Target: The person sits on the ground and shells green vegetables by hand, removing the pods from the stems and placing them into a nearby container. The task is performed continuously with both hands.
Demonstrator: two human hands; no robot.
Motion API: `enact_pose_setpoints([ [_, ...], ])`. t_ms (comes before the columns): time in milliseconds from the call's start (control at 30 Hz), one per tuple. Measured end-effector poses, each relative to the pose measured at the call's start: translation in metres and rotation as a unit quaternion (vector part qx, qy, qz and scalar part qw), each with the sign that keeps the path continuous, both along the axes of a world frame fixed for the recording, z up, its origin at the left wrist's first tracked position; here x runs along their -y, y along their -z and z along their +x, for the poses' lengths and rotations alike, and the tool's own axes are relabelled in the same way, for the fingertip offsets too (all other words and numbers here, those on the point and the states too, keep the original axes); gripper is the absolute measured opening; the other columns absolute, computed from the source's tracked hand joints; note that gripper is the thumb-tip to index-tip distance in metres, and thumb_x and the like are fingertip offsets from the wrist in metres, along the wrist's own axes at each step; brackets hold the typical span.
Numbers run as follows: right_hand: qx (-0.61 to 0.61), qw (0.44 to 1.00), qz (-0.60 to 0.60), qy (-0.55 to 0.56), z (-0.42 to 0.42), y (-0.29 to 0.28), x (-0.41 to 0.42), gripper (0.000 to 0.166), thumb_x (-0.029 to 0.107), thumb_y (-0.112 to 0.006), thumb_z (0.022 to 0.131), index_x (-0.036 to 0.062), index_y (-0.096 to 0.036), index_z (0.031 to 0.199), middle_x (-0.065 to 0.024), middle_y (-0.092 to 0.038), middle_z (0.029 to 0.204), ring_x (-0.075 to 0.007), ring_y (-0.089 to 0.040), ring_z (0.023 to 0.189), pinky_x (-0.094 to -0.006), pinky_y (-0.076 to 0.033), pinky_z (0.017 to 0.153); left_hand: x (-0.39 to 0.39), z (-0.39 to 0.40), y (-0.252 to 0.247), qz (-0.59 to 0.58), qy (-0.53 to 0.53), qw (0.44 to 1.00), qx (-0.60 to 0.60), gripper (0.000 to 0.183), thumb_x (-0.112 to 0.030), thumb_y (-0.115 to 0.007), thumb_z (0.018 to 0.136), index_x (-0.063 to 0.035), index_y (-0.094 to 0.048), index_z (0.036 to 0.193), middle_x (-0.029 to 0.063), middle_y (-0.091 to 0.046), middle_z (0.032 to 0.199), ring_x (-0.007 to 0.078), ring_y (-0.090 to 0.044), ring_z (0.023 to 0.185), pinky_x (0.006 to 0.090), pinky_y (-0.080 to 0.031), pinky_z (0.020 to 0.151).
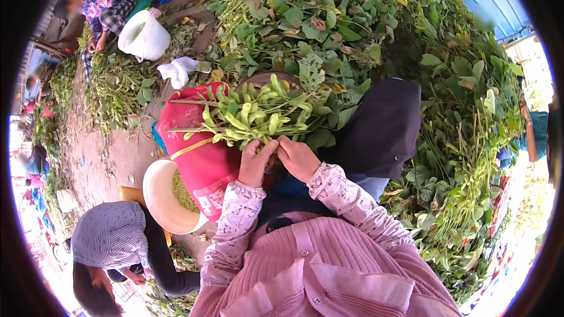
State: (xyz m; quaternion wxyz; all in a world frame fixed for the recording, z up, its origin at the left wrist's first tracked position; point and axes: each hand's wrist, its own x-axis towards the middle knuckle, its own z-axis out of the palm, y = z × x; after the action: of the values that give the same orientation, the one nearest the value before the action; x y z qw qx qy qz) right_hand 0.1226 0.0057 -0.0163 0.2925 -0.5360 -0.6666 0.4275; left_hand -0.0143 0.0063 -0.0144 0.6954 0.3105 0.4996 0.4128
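Note:
My left hand point(257, 163) pinches a green soybean pod point(264, 140) at the near edge of a bunch of pod-laden soybean stalks point(251, 116). Right beside it is my right hand point(299, 158), fingers bent and tips close to the left thumb; whether they grip anything is hidden. The stalks lie across my lap, cut ends pointing left and leaves to the right. Beneath their left end a red cloth point(198, 158) with a yellow stripe covers my left leg. Dark fabric point(379, 127) covers my right knee.
Beside my left leg stands a white bucket point(161, 198) containing green pods point(183, 191). A big heap of soybean plants point(317, 22) rises ahead and to the right. Two people point(110, 233) point(103, 2) bend over plants at left, near another white bucket point(145, 37).

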Motion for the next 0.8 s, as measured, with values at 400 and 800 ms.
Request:
enact_pose_setpoints([
  [400,0.127,0.989,0.065,0.033,-0.010,-0.034,0.003,0.018,0.022,-0.051,0.080,0.0046,-0.047,0.079,-0.0161,-0.057,0.058,-0.0346,-0.057,0.053,-0.0444,-0.047,0.049,0.005,0.008,0.006,-0.041,-0.098,0.986,0.129,0.017,-0.019,-0.047,0.088,-0.0063,-0.057,0.085,-0.0023,-0.052,0.065,0.0060,-0.048,0.055,0.0191,-0.037,0.047],
  [800,0.170,0.974,0.140,0.054,-0.014,-0.054,-0.050,0.025,0.027,-0.054,0.082,0.0046,-0.049,0.092,-0.0152,-0.058,0.066,-0.0335,-0.058,0.058,-0.0416,-0.046,0.052,0.015,0.004,0.017,-0.059,-0.094,0.983,0.150,0.014,-0.016,-0.046,0.085,-0.0058,-0.051,0.079,0.0020,-0.049,0.064,0.0087,-0.037,0.039,0.0200,-0.023,0.033],
])
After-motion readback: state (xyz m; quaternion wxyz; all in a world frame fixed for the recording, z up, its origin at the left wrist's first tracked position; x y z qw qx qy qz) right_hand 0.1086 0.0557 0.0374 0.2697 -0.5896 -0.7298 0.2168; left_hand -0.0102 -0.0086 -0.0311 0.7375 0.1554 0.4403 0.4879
